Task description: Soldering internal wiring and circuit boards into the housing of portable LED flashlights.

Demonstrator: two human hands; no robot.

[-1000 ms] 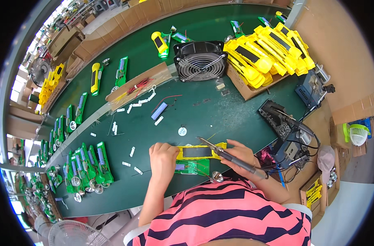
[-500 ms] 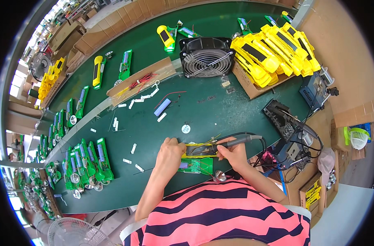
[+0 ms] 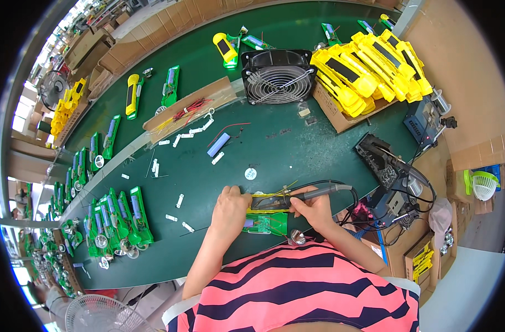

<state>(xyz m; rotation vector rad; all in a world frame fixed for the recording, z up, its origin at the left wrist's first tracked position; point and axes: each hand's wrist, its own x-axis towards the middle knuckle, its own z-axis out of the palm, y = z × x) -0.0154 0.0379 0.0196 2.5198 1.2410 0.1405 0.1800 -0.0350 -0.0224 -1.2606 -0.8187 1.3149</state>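
Observation:
My left hand (image 3: 230,211) is closed on the left end of a yellow plastic shell (image 3: 270,211), its open inner side facing up. Fingers of my right hand (image 3: 313,211) wrap round a grey soldering iron (image 3: 319,192), whose tip end points left over the right part of the shell. The exact tip contact is too small to make out. Thin yellow wires stand out above the shell. Just below it lies a green half-casing (image 3: 270,224) with a circuit board, its left end partly hidden by my left hand. A shiny reflector (image 3: 298,237) sits beside it near my shirt.
A black fan (image 3: 279,77) stands beyond my hands, beside a carton of yellow shells (image 3: 368,69). A soldering stand (image 3: 377,160) is at the right. A blue battery cell (image 3: 218,144) and white strips lie ahead. Several green casings (image 3: 135,213) are at the left; a cardboard tray (image 3: 194,108) holds wires.
My right hand and the soldering iron have shifted slightly left along the yellow shell. My left hand keeps its hold in nearly the same place.

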